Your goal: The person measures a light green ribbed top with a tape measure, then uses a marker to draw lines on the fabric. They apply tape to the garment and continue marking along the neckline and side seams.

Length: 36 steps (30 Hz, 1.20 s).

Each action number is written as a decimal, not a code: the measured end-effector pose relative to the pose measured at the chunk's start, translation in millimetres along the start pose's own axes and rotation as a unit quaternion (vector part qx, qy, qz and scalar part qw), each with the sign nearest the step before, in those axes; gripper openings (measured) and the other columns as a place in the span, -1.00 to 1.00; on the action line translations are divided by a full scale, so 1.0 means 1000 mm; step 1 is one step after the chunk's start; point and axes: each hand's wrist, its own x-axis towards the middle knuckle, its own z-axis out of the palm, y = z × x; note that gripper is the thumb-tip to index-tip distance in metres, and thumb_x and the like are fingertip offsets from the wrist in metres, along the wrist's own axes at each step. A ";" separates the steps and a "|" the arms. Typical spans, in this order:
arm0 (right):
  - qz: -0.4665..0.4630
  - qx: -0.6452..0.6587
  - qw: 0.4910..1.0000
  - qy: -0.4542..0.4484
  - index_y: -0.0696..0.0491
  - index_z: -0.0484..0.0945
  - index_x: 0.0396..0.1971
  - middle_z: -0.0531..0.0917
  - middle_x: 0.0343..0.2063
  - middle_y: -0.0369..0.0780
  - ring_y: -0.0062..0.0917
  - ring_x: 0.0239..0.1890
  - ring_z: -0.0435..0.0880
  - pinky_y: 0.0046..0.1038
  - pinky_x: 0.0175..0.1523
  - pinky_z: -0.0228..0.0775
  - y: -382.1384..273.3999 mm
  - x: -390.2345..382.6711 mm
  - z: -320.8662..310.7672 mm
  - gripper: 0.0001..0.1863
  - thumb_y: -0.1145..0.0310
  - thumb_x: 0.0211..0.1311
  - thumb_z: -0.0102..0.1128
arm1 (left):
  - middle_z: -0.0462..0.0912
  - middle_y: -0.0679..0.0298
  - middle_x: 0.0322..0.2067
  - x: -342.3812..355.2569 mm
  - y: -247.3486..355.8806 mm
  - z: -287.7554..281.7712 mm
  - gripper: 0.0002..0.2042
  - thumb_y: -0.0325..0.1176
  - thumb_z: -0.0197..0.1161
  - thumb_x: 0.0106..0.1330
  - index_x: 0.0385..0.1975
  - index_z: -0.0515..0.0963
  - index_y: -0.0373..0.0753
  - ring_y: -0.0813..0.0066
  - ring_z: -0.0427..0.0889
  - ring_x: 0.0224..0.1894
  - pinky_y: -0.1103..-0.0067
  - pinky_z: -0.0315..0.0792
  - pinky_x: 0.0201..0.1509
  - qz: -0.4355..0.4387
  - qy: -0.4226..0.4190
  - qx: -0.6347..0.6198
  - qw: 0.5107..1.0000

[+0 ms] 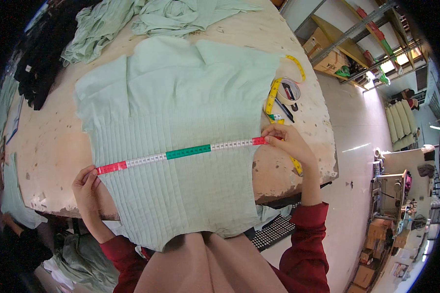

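Observation:
A pale green garment piece [181, 107] with rows of narrow vertical pleats lies spread on the table, its lower part hanging over the near edge toward me. Across it stretches a tape measure [188, 152] with red, white and green sections, rising slightly to the right. My left hand [86, 188] is closed in a pinch on the tape's red end at the cloth's left edge. At the right edge, my right hand [289, 141] pinches another red part of the tape. The tape's yellow length [273, 95] trails loosely beside the cloth on the right.
A worn wooden table [308, 117] carries a tape roll [291, 90] and a dark pen [284, 110] near my right hand. More green cloth [171, 17] is heaped at the far side, with black fabric [44, 58] at left. Shelving with boxes [322, 51] stands beyond the floor.

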 end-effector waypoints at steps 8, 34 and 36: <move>0.047 -0.094 0.992 0.070 0.21 0.56 -0.41 0.53 -0.53 -0.36 -0.72 -0.43 0.43 -0.60 -0.27 0.29 -0.004 0.005 0.023 -0.73 0.30 0.13 0.40 | 0.67 0.32 -0.26 0.000 -0.001 0.000 -0.77 -0.44 0.33 0.32 -0.08 0.61 -0.35 0.68 0.60 -0.26 0.74 0.51 -0.15 0.015 -0.019 -0.027 0.999; -0.237 -0.199 0.947 -0.087 0.05 0.48 0.12 0.57 0.09 -0.13 -0.26 0.12 0.51 -0.22 0.21 0.30 -0.101 -0.040 0.134 -0.57 0.36 0.24 0.22 | 0.71 0.26 -0.21 -0.112 0.077 0.131 -0.75 -0.42 0.45 0.09 -0.20 0.73 -0.11 0.33 0.55 -0.02 0.36 0.29 0.27 0.397 -0.294 0.214 0.843; -0.061 -0.103 0.984 -0.129 0.07 0.49 0.10 0.60 0.02 -0.14 -0.32 0.05 0.56 -0.29 0.13 0.36 -0.088 -0.038 0.138 -0.62 0.34 0.30 0.16 | 0.67 0.22 -0.06 -0.093 0.072 0.141 -0.70 -0.35 0.40 0.17 -0.07 0.68 -0.10 0.26 0.51 0.12 0.30 0.23 0.35 0.433 -0.350 0.211 0.803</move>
